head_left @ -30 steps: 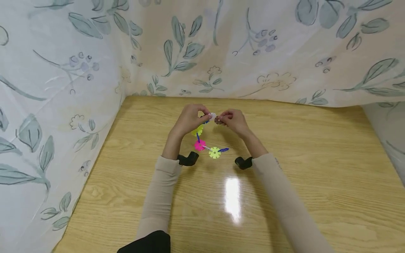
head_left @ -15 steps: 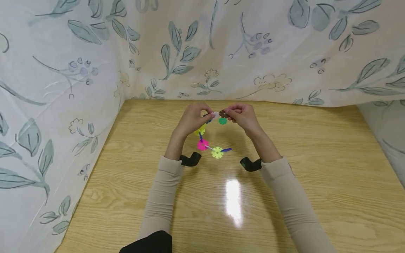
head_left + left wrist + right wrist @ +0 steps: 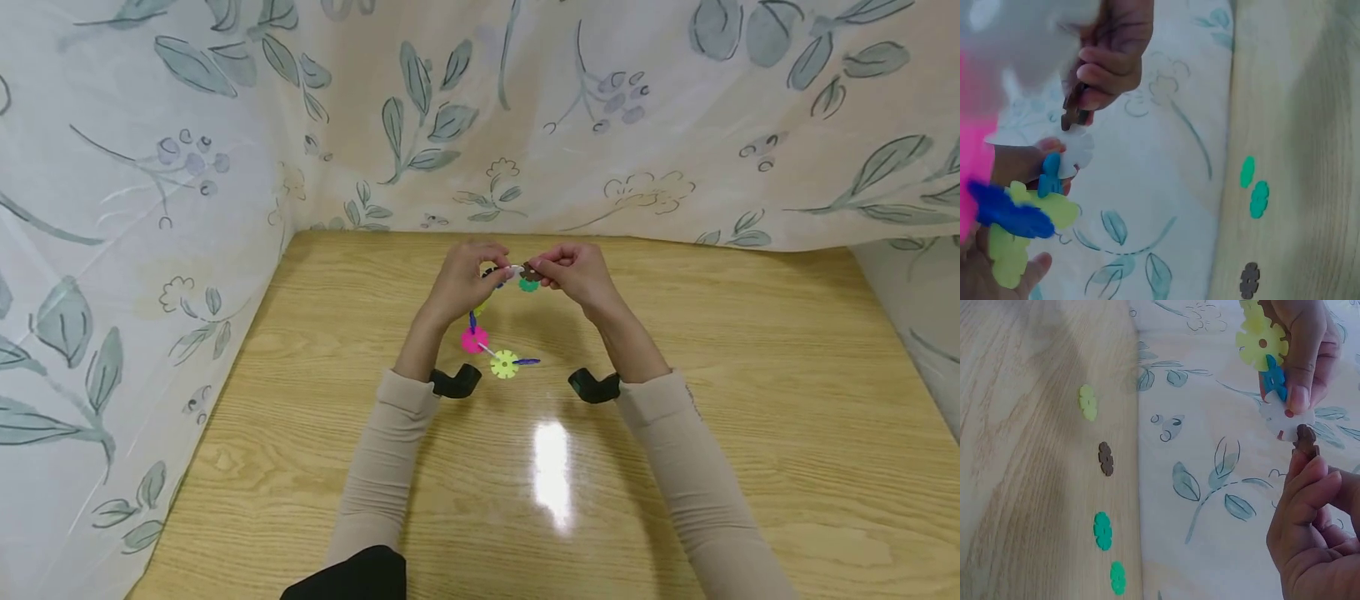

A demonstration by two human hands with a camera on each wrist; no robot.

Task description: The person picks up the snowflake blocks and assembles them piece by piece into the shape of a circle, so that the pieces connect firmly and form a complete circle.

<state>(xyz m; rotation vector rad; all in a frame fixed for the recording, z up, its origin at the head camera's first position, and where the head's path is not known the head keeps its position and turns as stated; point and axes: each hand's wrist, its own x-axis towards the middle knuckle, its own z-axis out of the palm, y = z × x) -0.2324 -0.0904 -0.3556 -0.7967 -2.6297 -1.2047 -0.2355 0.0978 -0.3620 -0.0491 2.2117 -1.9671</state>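
My left hand [image 3: 467,282] pinches a white notched plastic disc [image 3: 1277,422] between thumb and fingers. With thumb and fingertips, my right hand [image 3: 579,277] pinches a brown notched disc [image 3: 1305,439], edge against the white disc's rim. From the white disc a linked chain hangs below my left hand: a light blue disc [image 3: 1274,380], a yellow disc [image 3: 1251,345], a pink disc [image 3: 474,340], a lime disc [image 3: 505,364] and a dark blue disc [image 3: 528,362] at the free end. In the head view my left hand hides part of the chain.
Loose discs lie on the wooden table [image 3: 735,400] near its back edge: a yellow one [image 3: 1087,402], a brown one [image 3: 1105,459] and two green ones, one [image 3: 1102,531] beside the other [image 3: 1117,578]. Behind hangs a leaf-patterned cloth [image 3: 570,167]. Black wrist mounts [image 3: 457,382] stick out inward.
My right hand has moved up and to the right with the brown disc, uncovering a green disc on the table. The white disc has tilted, and the chain's lower end has swung slightly.
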